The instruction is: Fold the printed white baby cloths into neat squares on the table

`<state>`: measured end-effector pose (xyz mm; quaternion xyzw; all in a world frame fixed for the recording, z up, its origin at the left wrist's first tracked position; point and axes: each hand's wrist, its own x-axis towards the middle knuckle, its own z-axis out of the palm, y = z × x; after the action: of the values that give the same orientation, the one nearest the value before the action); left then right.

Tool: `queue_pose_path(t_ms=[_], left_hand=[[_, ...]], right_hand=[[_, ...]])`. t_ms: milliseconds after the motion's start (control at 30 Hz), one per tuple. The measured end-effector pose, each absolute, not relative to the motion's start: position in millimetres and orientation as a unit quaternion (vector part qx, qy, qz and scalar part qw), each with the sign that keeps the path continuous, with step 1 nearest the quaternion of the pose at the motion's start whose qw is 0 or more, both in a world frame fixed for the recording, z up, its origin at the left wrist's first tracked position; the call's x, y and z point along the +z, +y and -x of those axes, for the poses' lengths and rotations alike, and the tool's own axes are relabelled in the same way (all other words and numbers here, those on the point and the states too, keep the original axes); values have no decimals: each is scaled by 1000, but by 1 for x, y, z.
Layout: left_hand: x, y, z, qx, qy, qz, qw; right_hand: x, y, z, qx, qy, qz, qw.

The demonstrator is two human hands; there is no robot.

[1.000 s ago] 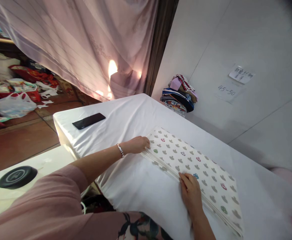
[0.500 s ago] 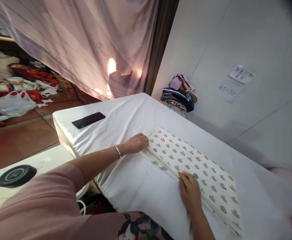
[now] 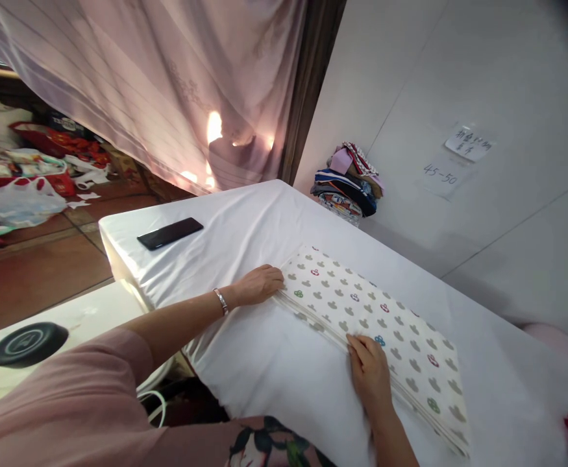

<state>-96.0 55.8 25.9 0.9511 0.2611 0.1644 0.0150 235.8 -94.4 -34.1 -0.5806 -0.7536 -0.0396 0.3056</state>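
Observation:
A folded cream cloth [image 3: 361,305] printed with grey shapes and a few coloured ones lies flat in several layers on the white-covered table [image 3: 245,227]. At its left corner my left hand [image 3: 259,284], with a bracelet on the wrist, has its fingers closed on the edge. My right hand [image 3: 370,373] grips the near folded edge around its middle, thumb on top and fingers partly hidden. The layers show along this near side.
A black phone [image 3: 171,233] lies at the table's far left. Folded clothes [image 3: 346,185] are stacked by the wall at the back. A round black object [image 3: 28,344] sits on a white surface at left. A pink curtain [image 3: 167,78] hangs beyond; bags [image 3: 25,201] lie on the floor.
My left hand has shifted slightly left and down along the cloth's corner. My right hand stays at the near edge, and the cloth lies almost the same.

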Motion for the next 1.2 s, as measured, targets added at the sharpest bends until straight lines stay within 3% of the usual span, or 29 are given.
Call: queue_pose_path(t_ms=[400,767,1200], left_hand=[[34,56,101,155,264,-946,108],[33,58,94,158,243,-957,-22],[27,52,95,150,280,-948,3]], right_hand=[[-34,-94,-236,-36,-754,579,307],[-35,-94,-237,-29,-754,581,305],[-34,-94,-235,-19,-748,586,310]])
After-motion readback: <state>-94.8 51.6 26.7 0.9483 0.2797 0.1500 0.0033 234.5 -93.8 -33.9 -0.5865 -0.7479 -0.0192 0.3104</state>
